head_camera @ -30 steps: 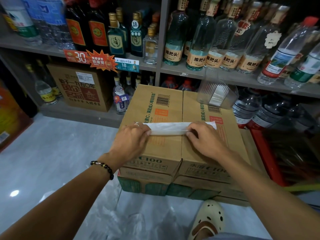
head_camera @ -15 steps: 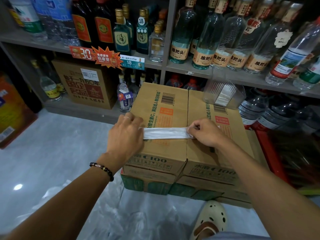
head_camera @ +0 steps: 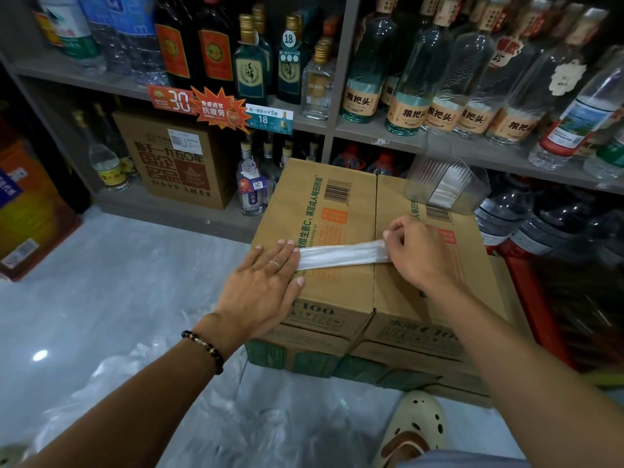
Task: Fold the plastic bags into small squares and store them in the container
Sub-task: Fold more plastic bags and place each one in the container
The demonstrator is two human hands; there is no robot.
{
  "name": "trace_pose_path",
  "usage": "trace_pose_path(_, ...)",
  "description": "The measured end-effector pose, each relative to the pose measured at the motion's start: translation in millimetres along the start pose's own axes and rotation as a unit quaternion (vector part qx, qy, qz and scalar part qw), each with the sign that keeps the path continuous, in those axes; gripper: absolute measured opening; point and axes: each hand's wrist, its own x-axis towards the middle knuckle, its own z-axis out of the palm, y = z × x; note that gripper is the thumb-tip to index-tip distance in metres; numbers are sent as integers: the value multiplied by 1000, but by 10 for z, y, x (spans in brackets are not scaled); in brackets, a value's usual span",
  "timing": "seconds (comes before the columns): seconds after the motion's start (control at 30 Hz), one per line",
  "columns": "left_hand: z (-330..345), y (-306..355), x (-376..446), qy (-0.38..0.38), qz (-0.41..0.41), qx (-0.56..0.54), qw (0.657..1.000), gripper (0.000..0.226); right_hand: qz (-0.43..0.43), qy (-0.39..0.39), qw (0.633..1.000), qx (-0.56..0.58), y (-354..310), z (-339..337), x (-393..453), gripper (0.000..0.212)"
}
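Dim even indoor light, floor (head_camera: 101,298) glare spot, edges bowed

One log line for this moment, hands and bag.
left hand: flat, pressing bag strip | right hand: pinching strip end | surface: cardboard box | container: behind

thin, milky, slightly shiny plastic bag (head_camera: 341,255) strip at frame centre, lying on matt brown cardboard boxes (head_camera: 324,298). upper right, a clear glossy plastic container (head_camera: 445,184). glass bottles (head_camera: 401,79) gleam along the top with paper labels. lower left, a polished, reflective grey floor (head_camera: 101,282).
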Motion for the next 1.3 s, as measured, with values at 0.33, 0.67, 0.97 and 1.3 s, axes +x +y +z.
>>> trace_pose_path(0.33, 11, 9, -9, 17, -2, 5, 1000, 57, -300, -274, 903, -144, -462, 442, -525, 75)
trace_pose_path(0.67, 33, -7, -9, 23, -7, -8, 1000, 59, -258, -286, 902, -195, 88, 206, -206, 80)
trace_pose_path(0.97, -45, -27, -67, 29, 28, 23, 999, 64, -189, -170, 940, -227, 288, 102, -189, 89)
trace_pose_path(1.3, -235, -113, -137, 56, 85, -86, 991, 32, -293, -91, 949, -72, -252, 192, -556, 46)
